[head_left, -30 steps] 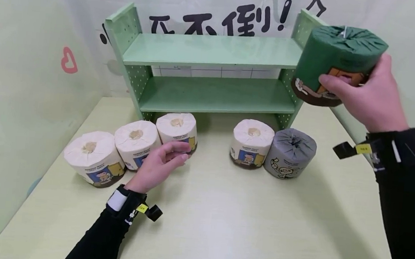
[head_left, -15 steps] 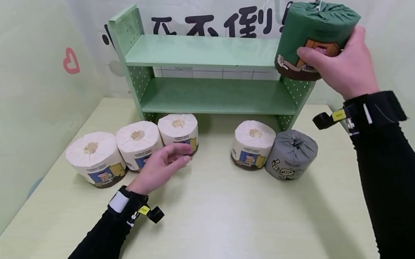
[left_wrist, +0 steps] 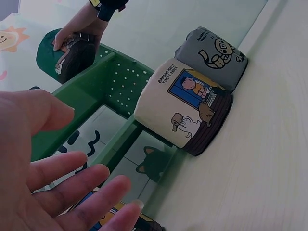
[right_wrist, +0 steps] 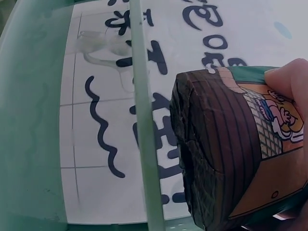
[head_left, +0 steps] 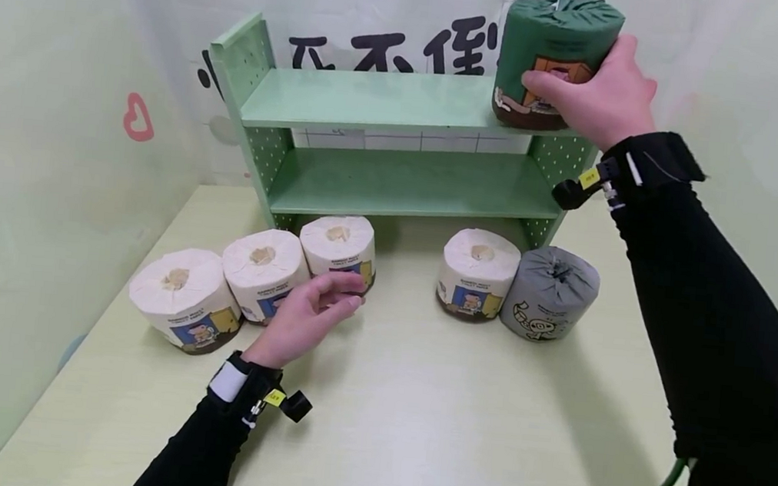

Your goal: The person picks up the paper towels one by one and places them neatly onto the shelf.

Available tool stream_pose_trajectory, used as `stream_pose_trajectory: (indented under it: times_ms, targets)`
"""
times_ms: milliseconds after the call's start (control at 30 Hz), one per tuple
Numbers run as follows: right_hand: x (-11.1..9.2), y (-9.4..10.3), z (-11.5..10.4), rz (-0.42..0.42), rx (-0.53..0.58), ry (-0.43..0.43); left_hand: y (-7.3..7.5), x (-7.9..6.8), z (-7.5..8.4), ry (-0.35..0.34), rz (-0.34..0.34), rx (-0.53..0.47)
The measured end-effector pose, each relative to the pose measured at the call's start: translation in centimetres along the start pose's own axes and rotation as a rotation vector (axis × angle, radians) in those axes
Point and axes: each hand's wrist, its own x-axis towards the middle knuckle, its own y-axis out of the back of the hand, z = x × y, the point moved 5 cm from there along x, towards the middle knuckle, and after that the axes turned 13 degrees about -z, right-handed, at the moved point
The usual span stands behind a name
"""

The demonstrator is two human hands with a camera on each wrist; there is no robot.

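Up high, a round green paper-wrapped roll (head_left: pixel 535 40) is gripped by its side in the right hand (head_left: pixel 602 96), near the right end of the light-green shelf (head_left: pixel 374 99), likely so its bottom is left free. Nothing is held by the relaxed left hand (head_left: pixel 302 320) beside white paper rolls (head_left: pixel 264 254).

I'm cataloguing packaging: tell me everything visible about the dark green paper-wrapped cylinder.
The dark green paper-wrapped cylinder has a gathered top with a pale tip, an orange cartoon print and a brown lower band; its underside looks creased. The grip of the bare right hand holds it nearly upright near the light green top shelf board, a visible gap between.
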Motion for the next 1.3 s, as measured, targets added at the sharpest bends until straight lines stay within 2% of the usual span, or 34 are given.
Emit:
stream_pose_trajectory:
  times_ms: [433, 633, 1033, 1100, 1300]
  targets:
    - [2.8, -1.6, 0.0, -0.084, 0.035, -0.044, -0.1, 0.0, -0.3, -0.003, 0.0, 0.002]
    - [3.3, -2.1, 0.4, -0.127, 0.079, -0.084, -0.2, 0.1, -0.5, -0.013, -0.004, 0.006]
    - [3.8, -2.7, 0.0, -0.17, 0.099, -0.077, -0.3, 0.1, -0.2, -0.012, 0.008, 0.0]
    - [3.8, -2.8, 0.1, -0.172, 0.101, -0.077, -0.4, 0.1, 0.0, -0.003, 0.011, 0.005]
    - [3.6, -3.0, 0.4, -0.169, 0.112, -0.091, -0.9, -0.5, 2.6, 0.002, 0.008, 0.023]
